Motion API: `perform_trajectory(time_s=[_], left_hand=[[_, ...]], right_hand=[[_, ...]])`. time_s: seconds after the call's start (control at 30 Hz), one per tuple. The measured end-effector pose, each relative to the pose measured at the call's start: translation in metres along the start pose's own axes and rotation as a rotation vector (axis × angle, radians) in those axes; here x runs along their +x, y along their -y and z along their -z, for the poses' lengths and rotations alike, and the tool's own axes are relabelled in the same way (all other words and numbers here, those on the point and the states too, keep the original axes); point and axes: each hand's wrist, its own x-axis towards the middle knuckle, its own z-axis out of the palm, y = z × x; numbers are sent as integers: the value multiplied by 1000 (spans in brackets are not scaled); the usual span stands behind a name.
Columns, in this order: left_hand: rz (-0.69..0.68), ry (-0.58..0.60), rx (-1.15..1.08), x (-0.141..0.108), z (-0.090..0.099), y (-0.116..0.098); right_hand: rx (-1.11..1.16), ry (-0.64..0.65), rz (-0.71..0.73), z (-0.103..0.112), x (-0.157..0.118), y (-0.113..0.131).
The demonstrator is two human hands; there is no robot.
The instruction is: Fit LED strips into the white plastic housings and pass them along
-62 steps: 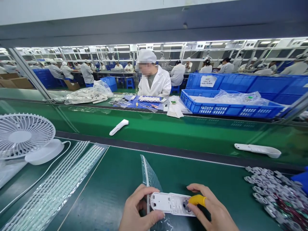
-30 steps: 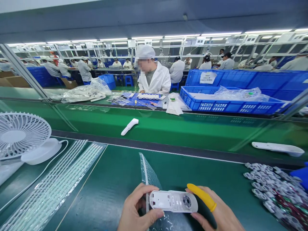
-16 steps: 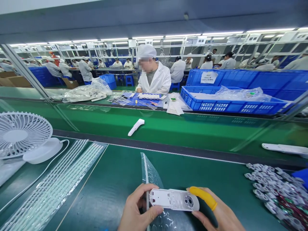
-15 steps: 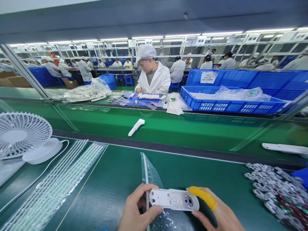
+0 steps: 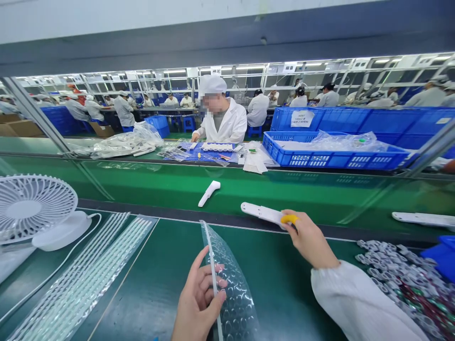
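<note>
My right hand (image 5: 305, 232), with a yellow cover on one finger, grips the near end of a long white plastic part (image 5: 261, 213) over the edge of the green belt. Near the bottom middle, my left hand (image 5: 202, 296) has its fingers apart and curved, touching or just beside a clear bubble sheet (image 5: 232, 284) with a white edge strip. Whether it holds the sheet is hard to tell. A smaller white angled part (image 5: 209, 193) lies on the belt ahead.
A white fan (image 5: 35, 208) and wrapped strips (image 5: 88, 270) are on the left. Small grey parts with wires (image 5: 401, 274) lie right, near another white part (image 5: 423, 219). Across the belt, a person (image 5: 222, 116) sits beside a blue crate (image 5: 330, 154).
My right hand has carried the white part forward to the belt. My left hand has let go of it and spread its fingers by the bubble sheet. The belt's angled part has shifted right.
</note>
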Motion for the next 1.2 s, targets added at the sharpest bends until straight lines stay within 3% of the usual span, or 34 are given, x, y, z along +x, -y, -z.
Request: perform_trajectory(time_s=[0.17, 0.3, 0.4, 0.57, 0.7, 0.8, 1.03, 1.2], left_hand=[[-20, -20, -38, 3, 2, 0], [-14, -36, -91, 3, 3, 2], [12, -37, -118, 2, 2, 2], [44, -1, -103, 2, 5, 2], [66, 96, -98, 5, 8, 5], [60, 86, -161, 6, 8, 7], [-31, -75, -136, 3, -1, 7], [-97, -70, -55, 4, 0, 18]], right_hand=[[-73, -13, -108, -36, 22, -40], [-65, -35, -105, -34, 26, -42], [-7, -72, -38, -18, 25, -10], [219, -30, 146, 12, 2, 90], [474, 60, 104, 16, -21, 143], [452, 125, 87, 6, -31, 150], [483, 191, 8, -5, -38, 146], [469, 184, -23, -9, -37, 147]])
